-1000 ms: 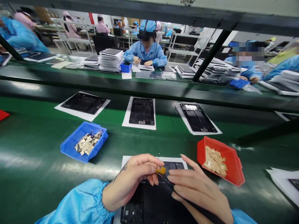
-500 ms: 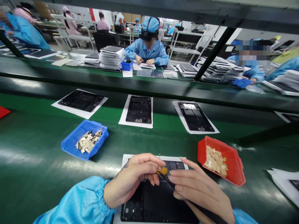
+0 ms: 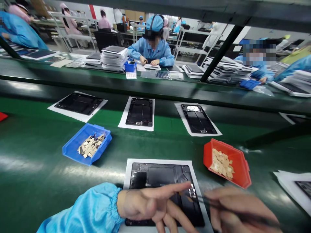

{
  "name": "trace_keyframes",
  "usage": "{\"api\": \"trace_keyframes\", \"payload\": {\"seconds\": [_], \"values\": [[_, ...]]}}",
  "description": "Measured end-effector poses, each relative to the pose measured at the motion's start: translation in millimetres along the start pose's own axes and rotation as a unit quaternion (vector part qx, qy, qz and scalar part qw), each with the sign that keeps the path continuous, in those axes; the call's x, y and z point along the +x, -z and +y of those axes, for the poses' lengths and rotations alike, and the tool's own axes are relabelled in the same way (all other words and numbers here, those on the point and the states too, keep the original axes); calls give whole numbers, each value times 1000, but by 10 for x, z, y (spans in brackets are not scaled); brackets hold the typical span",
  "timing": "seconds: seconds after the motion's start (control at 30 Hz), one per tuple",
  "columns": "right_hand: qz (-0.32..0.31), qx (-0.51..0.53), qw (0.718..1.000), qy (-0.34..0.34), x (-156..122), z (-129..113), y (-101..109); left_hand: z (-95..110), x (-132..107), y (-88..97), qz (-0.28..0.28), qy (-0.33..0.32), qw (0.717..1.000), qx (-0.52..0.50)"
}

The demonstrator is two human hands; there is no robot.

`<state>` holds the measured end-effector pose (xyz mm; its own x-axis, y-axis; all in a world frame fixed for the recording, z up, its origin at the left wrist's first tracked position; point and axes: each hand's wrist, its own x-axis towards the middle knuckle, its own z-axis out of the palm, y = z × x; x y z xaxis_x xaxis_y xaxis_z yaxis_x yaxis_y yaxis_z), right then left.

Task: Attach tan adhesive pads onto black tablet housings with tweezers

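The left hand (image 3: 157,207), at six o'clock, now spreads, released, over the tablet housing (image 3: 160,173); the right hand (image 3: 243,208), blurred at four o'clock, swings clear gripping dark tweezers (image 3: 213,204), leaving the housing's twelve-o'clock edge accessible.

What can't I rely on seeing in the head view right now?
Head view, now:
Bare right hand and the long dark tool it holds: motion blur; whether the tip grips anything can't be told.
Flat black rectangular tablet shell: lower part partly covered by the bare left hand.
Flat beige pieces in the red plastic bin: too small and overlapping to count.
Red object at far left: cut off by the picture's edge.
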<state>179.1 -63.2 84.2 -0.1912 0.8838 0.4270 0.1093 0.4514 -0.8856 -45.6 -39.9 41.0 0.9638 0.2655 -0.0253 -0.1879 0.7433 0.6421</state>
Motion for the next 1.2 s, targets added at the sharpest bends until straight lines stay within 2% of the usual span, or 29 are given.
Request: {"api": "trace_keyframes", "payload": {"seconds": [0.07, 0.1, 0.17, 0.2, 0.23, 0.3, 0.33, 0.37, 0.4, 0.47, 0.57, 0.6, 0.63, 0.67, 0.73, 0.83, 0.93, 1.07, 1.2], "values": [[89, 49, 986, -133, 48, 89, -91, -65, 34, 62, 43, -20, 999, 22], [109, 65, 973, -192, 93, 148, -133, -111, 40, 100, 82, -37, 995, 35], [122, 90, 948, -281, 196, 286, -195, -205, -1, 186, 204, -58, 971, 107], [118, 104, 937, -311, 240, 364, -214, -243, -55, 233, 276, -61, 942, 181], [108, 116, 930, -333, 276, 442, -229, -269, -130, 284, 339, -63, 897, 276], [91, 130, 918, -363, 322, 594, -258, -290, -319, 390, 417, -77, 770, 478], [81, 131, 914, -375, 336, 661, -282, -290, -415, 444, 429, -91, 703, 560], [72, 128, 911, -385, 348, 721, -315, -288, -499, 496, 427, -104, 649, 621], [66, 123, 909, -394, 361, 771, -359, -287, -566, 543, 420, -112, 608, 665], [54, 116, 904, -407, 388, 841, -480, -298, -635, 615, 398, -122, 540, 732], [19, 125, 899, -419, 419, 885, -696, -341, -612, 647, 311, -148, 434, 832], [6, 131, 897, -423, 421, 893, -758, -356, -593, 644, 281, -160, 404, 856], [-3, 135, 894, -427, 421, 903, -810, -369, -576, 639, 259, -169, 386, 869], [-8, 137, 892, -430, 418, 918, -846, -378, -563, 638, 247, -181, 378, 874], [-1, 138, 891, -432, 415, 966, -870, -388, -548, 660, 266, -216, 379, 859], [49, 135, 898, -417, 431, 1080, -817, -379, -522, 760, 359, -223, 421, 802], [100, 142, 904, -391, 457, 1190, -759, -345, -468, 882, 428, -163, 477, 750], [96, 148, 909, -377, 465, 1256, -770, -317, -410, 954, 438, -121, 517, 725], [92, 148, 908, -381, 462, 1273, -801, -334, -406, 950, 435, -134, 524, 721]]}}
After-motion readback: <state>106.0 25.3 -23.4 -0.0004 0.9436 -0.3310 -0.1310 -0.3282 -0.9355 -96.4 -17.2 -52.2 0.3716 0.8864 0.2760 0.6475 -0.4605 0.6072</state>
